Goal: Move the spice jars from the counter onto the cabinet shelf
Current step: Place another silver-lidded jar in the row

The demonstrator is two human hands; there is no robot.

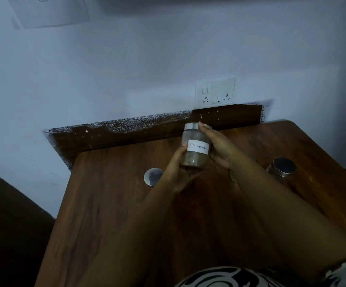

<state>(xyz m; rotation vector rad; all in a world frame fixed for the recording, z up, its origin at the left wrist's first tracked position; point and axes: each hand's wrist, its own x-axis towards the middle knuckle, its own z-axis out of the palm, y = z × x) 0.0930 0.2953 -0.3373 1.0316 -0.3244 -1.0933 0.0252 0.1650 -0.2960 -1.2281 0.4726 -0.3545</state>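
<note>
— Three jars show, all told. Which one is being held?

— One marked "Cinnamon": the cinnamon jar (195,149), clear, with a metal lid and a white handwritten label, brown powder filling its lower part. It is lifted above the wooden counter (110,214), tilted a little, top leaning away from the person.

— How do the hands sit on it?

— The left hand (177,172) cups the base, fingers curled under and around the bottom, thumb up the left side beside the label. The right hand (217,146) wraps the right side, with one fingertip reaching up to the lid's edge. Both are closed on the jar; neither is loose.

— And the other two?

— Taking the cinnamon jar as the mark: a second jar (153,176) stands on the counter just below and to its left, beside the left wrist (only its shiny round lid shows clearly). A third jar (282,167), with a darker lid and glass sides, stands on the counter well off to the right, beyond the right forearm. A sliver of something round and metallic peeks out under the right wrist; I cannot tell what it is.

— Anything behind?

— Above and behind the cinnamon jar, a white switch-and-socket plate (216,92) is fixed to the pale wall (105,79), over a dark brown strip along the counter's back edge. At the bottom, patterned black-and-white clothing (219,278) shows.
</note>
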